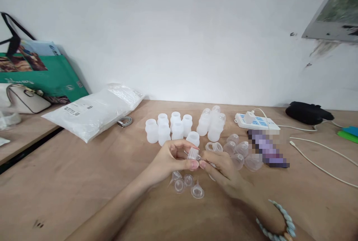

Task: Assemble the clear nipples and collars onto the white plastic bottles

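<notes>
My left hand [176,157] is closed round a ribbed, translucent bottle collar [192,153], holding it tilted above the table. My right hand [223,166] pinches at the collar's right side, on a clear silicone nipple [198,157] that is mostly hidden by fingers. Below the hands lie several loose clear nipples [197,191] with thin tails. Beside my right hand are more collar rings [214,147], partly covered by it. Several clear domed caps [237,161] rest to the right.
Behind my hands stand several frosted bottles [151,131] without tops, and a few bottles with domed caps [215,125]. A power strip [257,121], a blurred-out phone [267,147], a white cable [321,168] and a black pouch [307,113] lie right. A white plastic parcel [95,108] lies left.
</notes>
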Available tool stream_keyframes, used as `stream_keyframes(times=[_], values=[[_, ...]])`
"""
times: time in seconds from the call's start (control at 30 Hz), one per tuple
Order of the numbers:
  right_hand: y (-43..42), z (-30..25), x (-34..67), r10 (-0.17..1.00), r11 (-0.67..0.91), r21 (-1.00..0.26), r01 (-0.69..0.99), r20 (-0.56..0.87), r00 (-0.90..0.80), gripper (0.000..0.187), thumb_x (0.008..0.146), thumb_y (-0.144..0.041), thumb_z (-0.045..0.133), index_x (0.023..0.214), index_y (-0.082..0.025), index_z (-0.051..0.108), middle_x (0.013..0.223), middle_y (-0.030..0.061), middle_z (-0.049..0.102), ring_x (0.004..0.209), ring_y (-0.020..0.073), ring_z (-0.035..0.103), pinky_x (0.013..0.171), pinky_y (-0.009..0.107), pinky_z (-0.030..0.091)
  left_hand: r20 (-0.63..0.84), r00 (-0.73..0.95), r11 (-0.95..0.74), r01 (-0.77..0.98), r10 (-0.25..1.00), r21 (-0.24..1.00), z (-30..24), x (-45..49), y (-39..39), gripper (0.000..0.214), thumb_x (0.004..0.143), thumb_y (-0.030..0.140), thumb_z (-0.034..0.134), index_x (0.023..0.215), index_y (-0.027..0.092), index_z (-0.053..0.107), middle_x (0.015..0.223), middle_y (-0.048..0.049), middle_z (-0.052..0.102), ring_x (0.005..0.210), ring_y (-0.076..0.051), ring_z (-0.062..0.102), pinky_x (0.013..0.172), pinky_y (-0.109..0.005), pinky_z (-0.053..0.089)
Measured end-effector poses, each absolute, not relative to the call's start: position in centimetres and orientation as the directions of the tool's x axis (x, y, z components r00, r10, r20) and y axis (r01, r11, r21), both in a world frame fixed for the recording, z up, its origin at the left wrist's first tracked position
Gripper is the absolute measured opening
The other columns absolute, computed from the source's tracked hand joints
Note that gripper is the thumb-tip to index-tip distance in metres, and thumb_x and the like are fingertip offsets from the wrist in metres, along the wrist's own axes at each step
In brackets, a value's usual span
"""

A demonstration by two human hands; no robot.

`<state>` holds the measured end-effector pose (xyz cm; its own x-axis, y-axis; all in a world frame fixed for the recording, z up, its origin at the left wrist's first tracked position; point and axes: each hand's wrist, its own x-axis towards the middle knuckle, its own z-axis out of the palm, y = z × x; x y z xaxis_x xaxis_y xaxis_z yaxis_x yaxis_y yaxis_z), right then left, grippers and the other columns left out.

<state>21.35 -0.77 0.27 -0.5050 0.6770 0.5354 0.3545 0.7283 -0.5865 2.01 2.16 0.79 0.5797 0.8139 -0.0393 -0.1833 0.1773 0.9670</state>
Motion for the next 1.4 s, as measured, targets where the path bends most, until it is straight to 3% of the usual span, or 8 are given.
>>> stream_keyframes(times=[0.5, 0.7, 0.9, 1.03, 1.17, 1.23, 1.3, 1.4], values=[[-1.4, 0.3, 21.5, 0.699, 0.696, -0.647, 0.312, 0.511, -0.501, 0.048, 0.104, -0.039, 0.033, 0.060, -0.021, 0.041, 0.054, -0.0043, 0.041, 0.048, 0.0109, 0.036, 0.049, 0.026, 0.030, -0.076, 0.623, 0.262, -0.213, 0.779, 0.941, 1.6, 2.0, 1.6, 0.043, 0.056, 0.035, 0.092, 0.080, 0.012, 0.065, 0.070, -0.0015, 0.071, 0.057, -0.013, 0.068, 0.056, -0.021, 0.054], [-0.7, -0.5, 21.4, 0.738, 0.659, -0.674, 0.335, 0.494, -0.459, 0.047, 0.102, -0.043, 0.035, 0.060, -0.022, 0.038, 0.054, -0.0045, 0.040, 0.049, 0.0110, 0.038, 0.049, 0.026, 0.032, -0.017, 0.582, 0.180, -0.224, 0.813, 0.958, 0.8, 2.3, 2.2, 0.041, 0.061, 0.035, 0.090, 0.082, 0.014, 0.062, 0.069, -0.0004, 0.070, 0.058, -0.012, 0.065, 0.058, -0.023, 0.053], [-0.1, -1.2, 21.0, 0.799, 0.593, -0.749, 0.295, 0.503, -0.330, 0.023, 0.093, -0.044, 0.058, 0.086, -0.022, 0.053, 0.070, -0.0018, 0.060, 0.062, 0.0138, 0.056, 0.056, 0.025, 0.043, 0.036, 0.555, 0.083, -0.188, 0.831, 0.979, 0.6, 2.3, 2.7, 0.044, 0.065, 0.045, 0.086, 0.083, 0.014, 0.061, 0.072, -0.0016, 0.069, 0.062, -0.012, 0.063, 0.055, -0.022, 0.047], [0.0, -1.6, 20.6, 0.788, 0.615, -0.709, 0.347, 0.528, -0.318, 0.043, 0.080, -0.043, 0.074, 0.112, -0.022, 0.055, 0.073, -0.0016, 0.063, 0.058, 0.0135, 0.054, 0.051, 0.024, 0.043, 0.050, 0.574, 0.035, -0.137, 0.817, 0.990, 0.2, 2.5, 2.4, 0.053, 0.062, 0.051, 0.086, 0.090, 0.015, 0.059, 0.082, -0.0054, 0.070, 0.073, -0.018, 0.065, 0.064, -0.026, 0.049], [0.2, -1.5, 20.8, 0.741, 0.666, -0.620, 0.414, 0.611, -0.278, 0.033, 0.083, -0.039, 0.072, 0.110, -0.022, 0.062, 0.087, 0.0033, 0.067, 0.060, 0.0129, 0.054, 0.051, 0.024, 0.043, 0.190, 0.448, -0.234, 0.044, 0.873, 0.971, -0.1, 2.4, 2.0, 0.050, 0.079, 0.061, 0.067, 0.102, 0.017, 0.061, 0.086, -0.0052, 0.066, 0.075, -0.019, 0.062, 0.068, -0.030, 0.048], [0.3, -1.2, 21.1, 0.743, 0.652, -0.617, 0.440, 0.637, -0.207, 0.030, 0.084, -0.036, 0.070, 0.109, -0.022, 0.062, 0.087, 0.0035, 0.065, 0.063, 0.0139, 0.054, 0.052, 0.025, 0.045, 0.299, 0.329, -0.387, 0.247, 0.896, 0.888, -0.3, 2.4, 1.9, 0.040, 0.091, 0.052, 0.055, 0.113, 0.019, 0.059, 0.096, -0.0061, 0.064, 0.078, -0.019, 0.060, 0.072, -0.033, 0.048], [0.6, -1.1, 21.3, 0.734, 0.638, -0.615, 0.463, 0.667, -0.125, 0.027, 0.084, -0.032, 0.068, 0.108, -0.022, 0.063, 0.091, 0.0047, 0.064, 0.074, 0.0173, 0.058, 0.060, 0.029, 0.050, 0.387, 0.283, -0.475, 0.408, 0.878, 0.780, -0.8, 2.4, 2.0, 0.035, 0.092, 0.039, 0.054, 0.122, 0.022, 0.054, 0.113, -0.0085, 0.062, 0.091, -0.023, 0.061, 0.082, -0.038, 0.049], [1.1, -1.5, 21.4, 0.748, 0.604, -0.650, 0.461, 0.662, -0.046, 0.029, 0.084, -0.028, 0.067, 0.113, -0.024, 0.062, 0.108, 0.0081, 0.063, 0.095, 0.0222, 0.062, 0.072, 0.034, 0.055, 0.411, 0.323, -0.523, 0.493, 0.852, 0.695, -1.8, 2.6, 2.5, 0.052, 0.088, 0.028, 0.059, 0.137, 0.024, 0.042, 0.138, -0.0126, 0.054, 0.124, -0.031, 0.052, 0.099, -0.046, 0.045]])
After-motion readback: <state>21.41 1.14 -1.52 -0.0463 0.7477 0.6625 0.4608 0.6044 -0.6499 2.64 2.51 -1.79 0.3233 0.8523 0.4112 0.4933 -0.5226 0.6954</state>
